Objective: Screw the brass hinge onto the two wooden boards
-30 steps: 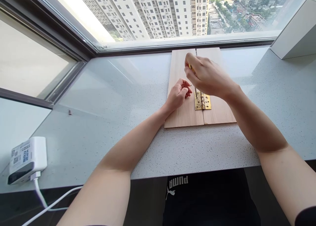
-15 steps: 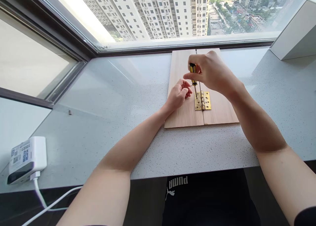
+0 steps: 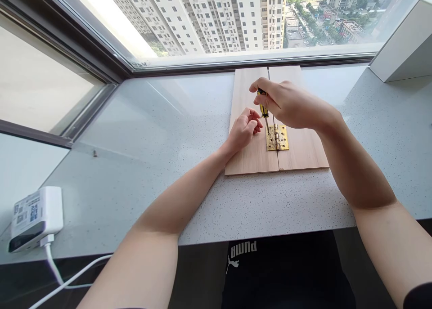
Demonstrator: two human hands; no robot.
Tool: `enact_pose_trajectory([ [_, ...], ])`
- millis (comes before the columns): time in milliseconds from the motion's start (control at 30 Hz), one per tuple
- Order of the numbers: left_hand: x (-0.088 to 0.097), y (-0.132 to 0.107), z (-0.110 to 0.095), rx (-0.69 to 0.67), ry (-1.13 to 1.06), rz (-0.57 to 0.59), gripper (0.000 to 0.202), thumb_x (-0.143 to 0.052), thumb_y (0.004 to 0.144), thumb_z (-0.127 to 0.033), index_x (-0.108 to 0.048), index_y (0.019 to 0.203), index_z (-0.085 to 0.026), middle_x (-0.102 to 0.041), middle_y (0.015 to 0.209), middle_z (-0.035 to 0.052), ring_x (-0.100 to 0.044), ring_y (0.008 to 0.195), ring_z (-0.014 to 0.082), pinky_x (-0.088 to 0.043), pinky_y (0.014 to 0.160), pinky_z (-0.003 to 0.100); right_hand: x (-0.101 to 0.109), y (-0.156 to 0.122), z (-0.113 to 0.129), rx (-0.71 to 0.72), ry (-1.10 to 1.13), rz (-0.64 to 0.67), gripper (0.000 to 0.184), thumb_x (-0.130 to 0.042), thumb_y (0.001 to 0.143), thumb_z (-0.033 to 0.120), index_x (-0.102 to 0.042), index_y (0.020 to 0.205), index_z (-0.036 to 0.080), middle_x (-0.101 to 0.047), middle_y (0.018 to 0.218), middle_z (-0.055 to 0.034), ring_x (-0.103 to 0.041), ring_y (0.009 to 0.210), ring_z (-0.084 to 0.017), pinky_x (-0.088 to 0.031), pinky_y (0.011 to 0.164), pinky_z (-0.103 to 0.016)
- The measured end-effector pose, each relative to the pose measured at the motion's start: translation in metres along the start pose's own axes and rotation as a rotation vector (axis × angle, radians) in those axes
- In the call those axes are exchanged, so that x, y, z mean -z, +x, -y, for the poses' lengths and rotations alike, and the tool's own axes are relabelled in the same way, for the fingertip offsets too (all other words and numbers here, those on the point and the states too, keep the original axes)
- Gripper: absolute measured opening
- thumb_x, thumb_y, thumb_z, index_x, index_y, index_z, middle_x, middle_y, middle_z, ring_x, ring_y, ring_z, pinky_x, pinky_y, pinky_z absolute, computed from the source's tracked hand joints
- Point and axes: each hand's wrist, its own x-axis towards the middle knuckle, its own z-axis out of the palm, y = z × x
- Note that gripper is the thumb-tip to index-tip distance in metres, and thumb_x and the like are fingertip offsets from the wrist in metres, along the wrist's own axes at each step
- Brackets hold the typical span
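Observation:
My right hand (image 3: 286, 103) grips a yellow-and-black screwdriver (image 3: 263, 107) by its handle, thumb and fingers around it. The shaft points down, and its tip meets the left leaf of a brass butt hinge (image 3: 282, 140). That hinge lies open across the seam between two wooden boards, a left board (image 3: 248, 158) and a right board (image 3: 303, 156). My left hand (image 3: 245, 128) rests on the left board beside the hinge, its fingers curled closed. Whether something small is pinched in them is hidden. Any screw head under the tip is too small to make out.
The boards lie on a speckled white counter (image 3: 162, 165) against the window frame (image 3: 189, 69). A white device (image 3: 52, 210) with a plugged-in cable (image 3: 50, 257) stands at the left edge. A small brown object (image 3: 95, 153) lies at left, and a white box (image 3: 405, 41) at back right.
My right hand has turned around the handle, its fingers shifting left and its wrist slightly right. The screwdriver leans a little more to the left. My left hand and the hinge stay put.

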Motion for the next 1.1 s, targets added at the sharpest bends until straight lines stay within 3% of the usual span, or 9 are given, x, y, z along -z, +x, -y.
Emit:
enact_pose_trajectory([
  [100, 0.0, 0.0, 0.001, 0.002, 0.0, -0.004, 0.016, -0.061, 0.091, -0.018, -0.059, 0.105, -0.025, -0.078, 0.087, 0.0021, -0.07, 0.073, 0.0166, -0.057, 0.068, 0.032, 0.003, 0.003, -0.002, -0.018, -0.041, -0.02, 0.022, -0.059, 0.125, 0.044, -0.073, 0.121, 0.028, -0.075, 0.09, -0.0039, -0.059, 0.08, -0.024, -0.046, 0.08, -0.04],
  [233, 0.0, 0.0, 0.002, 0.003, -0.002, 0.0, 0.016, -0.061, 0.092, -0.017, -0.06, 0.106, -0.025, -0.077, 0.087, 0.0016, -0.071, 0.073, 0.0163, -0.057, 0.068, 0.032, 0.0, 0.01, -0.005, -0.044, -0.115, -0.128, 0.038, -0.071, 0.118, 0.059, -0.072, 0.097, 0.027, -0.071, 0.082, -0.005, -0.058, 0.077, -0.024, -0.044, 0.071, -0.039],
  [433, 0.001, -0.001, 0.0, 0.011, 0.008, -0.002, 0.017, -0.06, 0.092, -0.017, -0.06, 0.108, -0.024, -0.078, 0.088, 0.0023, -0.071, 0.074, 0.0169, -0.058, 0.07, 0.033, -0.014, 0.017, 0.0, -0.134, -0.237, -0.239, 0.043, -0.07, 0.119, 0.051, -0.064, 0.085, 0.025, -0.065, 0.076, -0.0054, -0.058, 0.075, -0.023, -0.039, 0.07, -0.04],
  [500, 0.001, -0.001, -0.001, 0.01, 0.011, 0.004, 0.017, -0.06, 0.092, -0.017, -0.06, 0.107, -0.024, -0.078, 0.089, 0.0025, -0.071, 0.074, 0.0168, -0.058, 0.07, 0.033, -0.016, 0.016, 0.002, -0.146, -0.231, -0.232, 0.035, -0.067, 0.121, 0.045, -0.067, 0.093, 0.023, -0.069, 0.083, -0.0071, -0.061, 0.077, -0.024, -0.042, 0.074, -0.04],
  [600, 0.002, -0.002, -0.002, 0.004, 0.017, 0.014, 0.017, -0.061, 0.092, -0.017, -0.06, 0.107, -0.024, -0.079, 0.089, 0.0028, -0.071, 0.074, 0.0169, -0.058, 0.069, 0.033, -0.018, 0.015, 0.0, -0.086, -0.13, -0.187, 0.02, -0.057, 0.123, 0.032, -0.073, 0.119, 0.02, -0.078, 0.098, -0.0097, -0.065, 0.084, -0.025, -0.049, 0.082, -0.041],
  [667, 0.002, -0.001, -0.002, 0.001, 0.019, 0.017, 0.018, -0.061, 0.091, -0.017, -0.061, 0.107, -0.024, -0.079, 0.089, 0.0027, -0.071, 0.074, 0.0169, -0.058, 0.069, 0.033, -0.019, 0.015, -0.004, -0.012, -0.054, -0.161, 0.026, -0.051, 0.123, 0.023, -0.072, 0.137, 0.02, -0.081, 0.113, -0.0115, -0.07, 0.093, -0.026, -0.054, 0.09, -0.042],
  [767, 0.001, 0.0, 0.0, -0.01, 0.014, 0.011, 0.017, -0.061, 0.091, -0.018, -0.061, 0.107, -0.024, -0.079, 0.088, 0.0025, -0.071, 0.073, 0.0167, -0.058, 0.068, 0.032, -0.019, 0.014, -0.01, 0.084, -0.01, -0.125, 0.034, -0.051, 0.12, 0.017, -0.07, 0.147, 0.021, -0.081, 0.129, -0.0132, -0.074, 0.108, -0.026, -0.056, 0.101, -0.044],
  [933, -0.001, 0.002, 0.006, -0.031, -0.005, 0.003, 0.018, -0.061, 0.09, -0.017, -0.062, 0.107, -0.024, -0.078, 0.087, 0.0021, -0.07, 0.072, 0.0161, -0.057, 0.066, 0.031, -0.012, 0.01, -0.015, 0.13, 0.062, 0.003, 0.045, -0.039, 0.123, 0.015, -0.066, 0.159, 0.018, -0.081, 0.124, -0.0101, -0.073, 0.107, -0.021, -0.056, 0.098, -0.038],
  [1100, -0.001, 0.002, 0.005, -0.009, -0.011, -0.001, 0.017, -0.061, 0.091, -0.017, -0.059, 0.106, -0.025, -0.076, 0.085, 0.0012, -0.069, 0.071, 0.016, -0.057, 0.066, 0.031, -0.004, 0.007, -0.02, 0.126, 0.052, -0.006, 0.045, -0.054, 0.124, 0.023, -0.068, 0.167, 0.021, -0.084, 0.115, -0.0058, -0.077, 0.101, -0.022, -0.058, 0.095, -0.038],
])
